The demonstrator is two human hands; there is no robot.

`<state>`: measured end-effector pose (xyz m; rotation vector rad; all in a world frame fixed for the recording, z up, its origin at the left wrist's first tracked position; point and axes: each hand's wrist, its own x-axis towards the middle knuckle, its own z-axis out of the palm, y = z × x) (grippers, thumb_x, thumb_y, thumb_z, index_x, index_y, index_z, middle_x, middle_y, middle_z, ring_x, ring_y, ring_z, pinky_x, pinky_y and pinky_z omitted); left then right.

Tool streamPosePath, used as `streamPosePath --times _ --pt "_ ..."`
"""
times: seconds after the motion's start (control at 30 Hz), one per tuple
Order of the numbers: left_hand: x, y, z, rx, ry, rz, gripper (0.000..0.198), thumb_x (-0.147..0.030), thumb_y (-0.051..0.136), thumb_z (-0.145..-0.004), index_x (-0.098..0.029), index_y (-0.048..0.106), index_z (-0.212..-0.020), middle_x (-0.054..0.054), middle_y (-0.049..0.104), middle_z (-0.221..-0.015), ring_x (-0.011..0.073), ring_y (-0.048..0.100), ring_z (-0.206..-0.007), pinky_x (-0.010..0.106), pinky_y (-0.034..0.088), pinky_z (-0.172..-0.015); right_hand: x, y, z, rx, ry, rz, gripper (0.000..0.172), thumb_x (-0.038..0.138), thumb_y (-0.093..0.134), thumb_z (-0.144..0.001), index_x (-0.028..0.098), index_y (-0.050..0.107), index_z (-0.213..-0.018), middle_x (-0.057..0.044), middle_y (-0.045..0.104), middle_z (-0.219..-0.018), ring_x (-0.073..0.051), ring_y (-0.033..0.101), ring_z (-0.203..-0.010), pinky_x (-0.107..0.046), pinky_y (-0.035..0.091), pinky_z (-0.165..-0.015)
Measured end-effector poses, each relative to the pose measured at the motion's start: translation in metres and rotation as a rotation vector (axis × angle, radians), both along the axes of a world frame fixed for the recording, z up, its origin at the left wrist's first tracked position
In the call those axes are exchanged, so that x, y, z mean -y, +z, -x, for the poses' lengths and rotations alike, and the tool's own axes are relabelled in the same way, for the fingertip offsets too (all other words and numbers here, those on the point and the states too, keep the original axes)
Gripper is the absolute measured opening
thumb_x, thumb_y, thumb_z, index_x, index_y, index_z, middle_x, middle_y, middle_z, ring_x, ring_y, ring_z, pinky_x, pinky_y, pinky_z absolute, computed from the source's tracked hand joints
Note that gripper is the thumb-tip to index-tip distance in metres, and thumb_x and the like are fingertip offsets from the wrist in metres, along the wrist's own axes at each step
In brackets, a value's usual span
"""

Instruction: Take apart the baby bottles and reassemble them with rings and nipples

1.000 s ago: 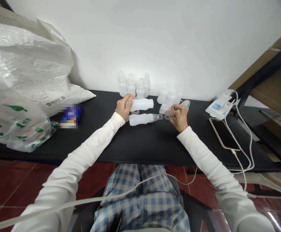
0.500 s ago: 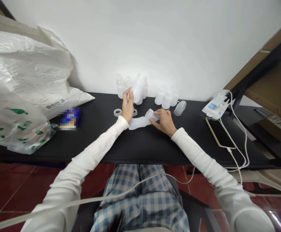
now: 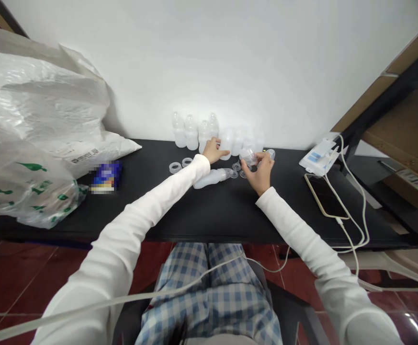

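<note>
Head view: plastic bottles point(image 3: 190, 132) stand upright in a row on the table point(image 3: 201, 215). One bottle point(image 3: 210, 179) lies on its side just in front of that row, with flat rings point(image 3: 175, 167) nearby. The left hand point(image 3: 214, 151), open, touches the row; the right hand point(image 3: 259, 175), fingers curled, grips a clear bottle top point(image 3: 248, 156) just in front of it.

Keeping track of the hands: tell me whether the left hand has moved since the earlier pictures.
Yes: the left hand has moved right, farther from the blue packet.
</note>
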<state>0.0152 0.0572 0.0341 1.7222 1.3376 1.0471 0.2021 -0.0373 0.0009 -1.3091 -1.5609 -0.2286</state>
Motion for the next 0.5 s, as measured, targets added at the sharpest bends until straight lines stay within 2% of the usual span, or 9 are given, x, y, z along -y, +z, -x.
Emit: streamPosePath --times 0.17,0.37,0.5 --pt "-0.014 -0.008 -0.016 -0.179 0.015 0.01 0.053 -0.008 0.087 -0.06 -0.018 0.049 -0.095 0.01 0.057 -0.108 0.0315 0.061 -0.112 0.052 0.045 -0.103 -0.002 0.002 -0.006 -0.056 -0.052 0.02 0.047 0.055 0.061 -0.086 0.017 0.051 -0.111 -0.005 0.052 -0.093 -0.02 0.053 -0.078 -0.055 0.04 -0.1" --pt "-0.018 -0.009 -0.027 -0.147 -0.01 0.064 0.047 -0.009 0.082 -0.067 -0.017 0.046 -0.097 0.017 0.058 -0.118 0.0331 0.063 -0.114 0.05 0.049 -0.099 -0.004 0.002 -0.009 -0.038 -0.065 0.045 0.048 0.053 0.059 -0.089 0.015 0.053 -0.118 -0.007 0.055 -0.098 -0.02 0.054 -0.079 -0.056 0.039 -0.099" --pt "-0.012 -0.007 -0.025 -0.177 -0.041 0.103 0.049 -0.008 0.081 -0.069 -0.014 0.049 -0.105 0.02 0.059 -0.123 0.0324 0.062 -0.119 0.048 0.048 -0.102 -0.003 0.003 -0.01 0.005 -0.077 0.058 0.049 0.052 0.055 -0.093 0.016 0.054 -0.126 -0.011 0.058 -0.105 -0.024 0.057 -0.089 -0.055 0.04 -0.099"
